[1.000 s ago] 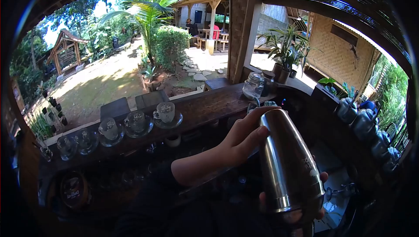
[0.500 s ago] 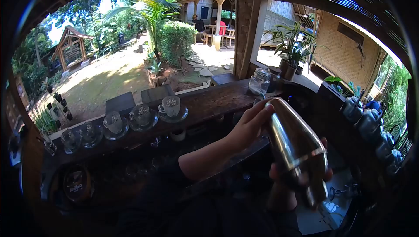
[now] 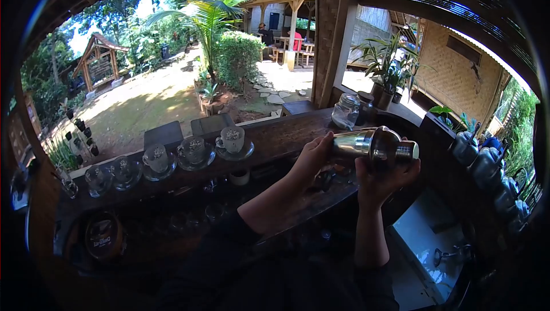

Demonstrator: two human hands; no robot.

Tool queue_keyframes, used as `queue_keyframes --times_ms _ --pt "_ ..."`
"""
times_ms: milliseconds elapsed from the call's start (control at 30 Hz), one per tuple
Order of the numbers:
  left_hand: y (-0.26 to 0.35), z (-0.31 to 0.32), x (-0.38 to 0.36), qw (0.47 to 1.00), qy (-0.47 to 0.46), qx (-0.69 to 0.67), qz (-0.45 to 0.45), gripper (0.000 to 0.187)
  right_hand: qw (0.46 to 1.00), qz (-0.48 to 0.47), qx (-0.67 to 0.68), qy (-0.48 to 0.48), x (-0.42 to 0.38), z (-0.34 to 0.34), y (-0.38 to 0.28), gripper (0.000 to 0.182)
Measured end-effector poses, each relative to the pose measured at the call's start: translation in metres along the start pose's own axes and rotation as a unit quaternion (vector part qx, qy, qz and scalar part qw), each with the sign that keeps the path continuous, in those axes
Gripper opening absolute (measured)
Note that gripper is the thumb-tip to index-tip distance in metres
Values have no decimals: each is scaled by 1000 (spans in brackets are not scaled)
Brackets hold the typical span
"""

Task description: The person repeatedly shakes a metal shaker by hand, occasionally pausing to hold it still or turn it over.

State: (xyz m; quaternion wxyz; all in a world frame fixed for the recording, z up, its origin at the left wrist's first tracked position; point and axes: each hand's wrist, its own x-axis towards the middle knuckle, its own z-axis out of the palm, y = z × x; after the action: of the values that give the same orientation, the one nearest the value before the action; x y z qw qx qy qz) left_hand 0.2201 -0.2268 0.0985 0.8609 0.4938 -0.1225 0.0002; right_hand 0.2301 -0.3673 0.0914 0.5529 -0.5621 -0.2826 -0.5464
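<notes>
A shiny metal cocktail shaker (image 3: 355,143) lies almost level in the air in front of me, its capped end pointing right. At its base end on the left, my left hand (image 3: 315,153) is closed on it. My right hand (image 3: 385,180) grips the capped end from below, thumb up against the metal. Part of the shaker's underside is dark and hidden by the fingers. Just behind it, a glass jar (image 3: 346,111) stands on the wooden counter (image 3: 275,136).
Glass cups on saucers, such as this cup (image 3: 233,139), line the counter to the left. Several metal kettles (image 3: 465,148) stand along the right. Below right is a sink area with a faucet (image 3: 450,254). A wooden post (image 3: 332,36) rises beyond the counter.
The shaker has swung from a steep tilt, capped end low, to nearly level. My right hand has risen with that end; my left hand has shifted slightly left and down.
</notes>
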Motion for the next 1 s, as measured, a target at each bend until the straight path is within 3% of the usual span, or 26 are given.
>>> queue_keyframes --times_ms 67,100,167,233,267,333,400,467,500,533,567,600,633,667,733,767,800,867,933,967,1000 --pt "6 0 -2 1000 7 3 -2 46 990 -133 37 16 1 -7 -13 110" --pt "13 10 -15 998 -33 -3 62 48 961 -272 -41 0 5 -19 -33 114" --pt "27 30 -43 967 -123 17 222 50 966 -256 -41 -3 5 -13 -27 114" --pt "40 42 -55 897 -205 63 386 49 971 -234 -44 -5 8 -2 -17 114" --pt "38 37 -48 897 -205 63 387 49 974 -222 -45 -5 9 4 -12 113" --pt "19 11 -17 980 -76 -23 181 46 980 -194 -49 -6 4 11 -7 113" --pt "4 -13 9 996 29 -37 82 40 985 -164 -53 -7 -3 12 -8 113" --pt "-10 -18 1 993 51 -55 96 40 985 -163 -58 -19 -12 -1 -19 117" --pt "-4 -8 -11 989 27 -70 124 41 983 -169 -62 -26 -10 -5 -24 120" --pt "5 6 -29 985 6 -87 146 43 968 -239 34 -72 -7 -12 -49 107" --pt "16 13 -44 981 -55 -27 187 46 968 -238 33 -69 -7 -17 -62 107" --pt "28 19 -56 944 -173 12 281 47 970 -134 188 -71 -7 -21 -73 102" --pt "37 30 -63 932 -169 28 318 47 938 -26 339 -71 -8 -25 -84 98" --pt "43 37 -65 919 -165 45 356 47 872 83 478 -69 -10 -27 -92 94" --pt "37 19 -34 980 -66 -12 186 49 649 291 700 -59 -15 -30 -104 87" --pt "30 3 -12 991 -44 -50 117 48 911 32 411 -9 0 -4 -68 91" --pt "18 -16 7 996 -8 -67 51 45 970 -237 33 41 10 25 -22 96" --pt "-5 -45 14 995 66 -74 -19 45 999 2 -28 -24 -2 32 1 106" --pt "-4 -37 -10 994 46 -98 24 46 988 -141 55 -34 -7 25 -11 95" --pt "1 -34 -22 993 -4 -108 55 49 987 -144 57 -29 -14 15 -32 95" --pt "10 -31 -31 987 -68 -128 76 53 964 -61 241 -95 -24 -1 -60 83"
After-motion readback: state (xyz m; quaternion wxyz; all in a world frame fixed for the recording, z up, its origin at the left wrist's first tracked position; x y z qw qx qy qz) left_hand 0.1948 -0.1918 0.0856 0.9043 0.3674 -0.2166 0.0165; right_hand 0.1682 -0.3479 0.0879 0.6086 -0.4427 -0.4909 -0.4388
